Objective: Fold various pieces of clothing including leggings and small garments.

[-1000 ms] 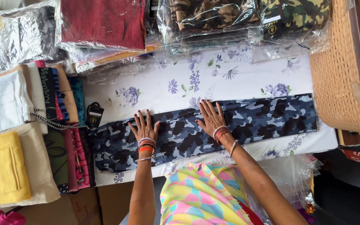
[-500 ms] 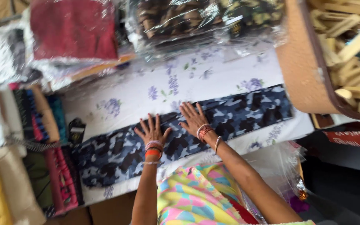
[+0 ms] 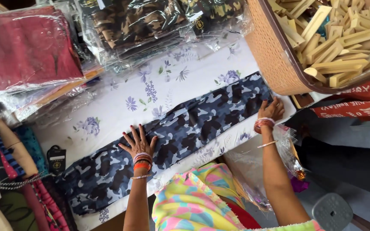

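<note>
Our left hand (image 3: 138,143) lies flat on the blue camouflage cloth (image 3: 180,130), fingers spread wide and gripping nothing, while our right hand (image 3: 270,110) rests at the cloth's far right end beside the woven basket (image 3: 270,55), its fingers laid loosely open over the edge. The folded cloth stretches as a long strip under both palms, across the flowered sheet (image 3: 150,85) on the table. We judge that the strip could wrinkle or skew if one palm drags harder than the other, and that our right fingers, so near the basket, might knock it. Both arms reach forward from below, wrists bangled, the right one stretched further out than the left.
</note>
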